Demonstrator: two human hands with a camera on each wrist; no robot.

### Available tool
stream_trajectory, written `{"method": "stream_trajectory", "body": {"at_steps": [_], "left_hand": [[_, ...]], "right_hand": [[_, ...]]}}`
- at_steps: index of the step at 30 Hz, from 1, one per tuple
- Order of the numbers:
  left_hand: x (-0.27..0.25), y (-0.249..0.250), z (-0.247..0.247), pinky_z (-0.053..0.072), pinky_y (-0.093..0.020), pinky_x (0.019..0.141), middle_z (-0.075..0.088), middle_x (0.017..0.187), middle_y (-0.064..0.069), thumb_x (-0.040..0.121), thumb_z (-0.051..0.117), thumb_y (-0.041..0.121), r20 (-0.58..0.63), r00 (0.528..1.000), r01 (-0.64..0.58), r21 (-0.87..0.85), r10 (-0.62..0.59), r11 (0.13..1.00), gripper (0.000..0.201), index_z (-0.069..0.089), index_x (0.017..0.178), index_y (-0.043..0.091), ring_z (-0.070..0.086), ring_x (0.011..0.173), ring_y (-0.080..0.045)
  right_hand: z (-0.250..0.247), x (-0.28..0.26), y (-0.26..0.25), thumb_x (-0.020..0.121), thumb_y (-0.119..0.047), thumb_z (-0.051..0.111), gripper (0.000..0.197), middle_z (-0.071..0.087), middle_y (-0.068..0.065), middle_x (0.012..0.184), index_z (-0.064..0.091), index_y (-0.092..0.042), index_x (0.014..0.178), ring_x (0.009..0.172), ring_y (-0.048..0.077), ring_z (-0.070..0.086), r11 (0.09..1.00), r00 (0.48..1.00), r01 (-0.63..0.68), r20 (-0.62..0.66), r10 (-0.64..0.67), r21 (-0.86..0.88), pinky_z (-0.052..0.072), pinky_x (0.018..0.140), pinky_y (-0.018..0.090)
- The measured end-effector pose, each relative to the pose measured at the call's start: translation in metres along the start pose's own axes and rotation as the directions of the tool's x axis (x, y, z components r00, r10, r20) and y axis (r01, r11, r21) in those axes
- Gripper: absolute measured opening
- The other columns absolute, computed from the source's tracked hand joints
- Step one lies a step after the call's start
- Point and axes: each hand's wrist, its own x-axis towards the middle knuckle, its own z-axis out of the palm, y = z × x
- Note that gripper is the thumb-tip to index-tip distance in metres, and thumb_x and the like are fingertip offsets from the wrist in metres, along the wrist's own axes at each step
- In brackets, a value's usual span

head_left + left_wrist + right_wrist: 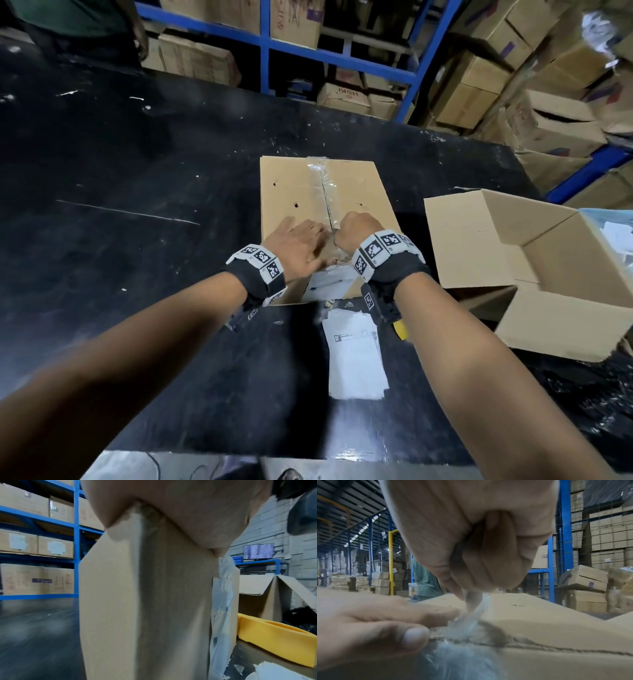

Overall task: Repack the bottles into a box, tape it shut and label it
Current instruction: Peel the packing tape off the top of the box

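A closed cardboard box [294, 192] stands on the black table [137, 171], its top seam covered by clear tape [323, 186]. My left hand [296, 245] lies flat on the box top beside the seam, fingers straight [388, 616]. My right hand [358, 228] is curled, and its thumb and fingers pinch a strip of the clear tape [471, 615] lifted off the seam at the near end. The box's near side [154, 601] carries a torn white label [221, 608]. No bottles are visible.
An empty open box [534, 270] lies on its side at the right. White label sheets [356, 356] lie in front of the box, with a yellow object [274, 639] beside them. Blue racks [265, 44] with cartons stand behind; a person stands far left.
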Motion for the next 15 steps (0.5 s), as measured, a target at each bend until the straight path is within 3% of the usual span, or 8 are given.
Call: {"method": "stream_trajectory", "body": {"at_steps": [3, 6, 11, 15], "left_hand": [[-0.002, 0.001, 0.000, 0.027, -0.044, 0.102, 0.043, 0.133, -0.001, 0.092, 0.023, 0.057, 0.024, 0.999, 0.026, 0.011, -0.026, 1.000, 0.059, 0.040, 0.131, 0.016, 0.039, 0.120, -0.017], [-0.004, 0.002, -0.001, 0.026, -0.047, 0.106, 0.042, 0.138, -0.001, 0.091, 0.021, 0.055, 0.020, 0.999, 0.032, -0.009, -0.032, 0.999, 0.062, 0.042, 0.131, 0.013, 0.039, 0.124, -0.018], [-0.004, 0.004, -0.005, 0.026, -0.048, 0.106, 0.045, 0.135, -0.001, 0.085, 0.013, 0.072, 0.064, 0.996, 0.065, -0.040, -0.062, 0.997, 0.078, 0.042, 0.129, 0.015, 0.042, 0.120, -0.019], [-0.004, 0.004, -0.003, 0.024, -0.047, 0.106, 0.045, 0.133, 0.003, 0.086, 0.017, 0.072, 0.060, 0.994, 0.098, -0.041, -0.096, 0.994, 0.071, 0.039, 0.130, 0.019, 0.044, 0.116, -0.017]], "right_hand": [[-0.003, -0.005, 0.003, 0.093, -0.019, 0.052, 0.015, 0.053, 0.010, 0.088, 0.053, -0.006, 0.088, 0.079, 0.028, 0.054, 1.000, 1.000, 0.020, -0.004, -0.020, 0.003, 0.040, 0.063, 0.027], [0.000, -0.008, 0.004, 0.093, -0.020, 0.053, 0.027, 0.053, 0.007, 0.078, 0.045, -0.008, 0.070, 0.072, 0.026, 0.052, 0.999, 1.000, 0.009, -0.001, -0.009, 0.039, 0.033, 0.047, 0.024], [0.007, -0.012, -0.008, 0.093, -0.011, 0.050, 0.017, 0.053, 0.009, 0.082, 0.050, -0.004, 0.077, 0.077, 0.028, 0.053, 0.999, 1.000, -0.013, 0.016, 0.012, 0.041, 0.042, 0.062, 0.029], [-0.003, -0.014, -0.006, 0.091, -0.010, 0.051, 0.030, 0.046, 0.004, 0.064, 0.041, -0.010, 0.062, 0.063, 0.024, 0.050, 1.000, 1.000, -0.009, 0.020, 0.008, 0.012, 0.034, 0.047, 0.025]]}}
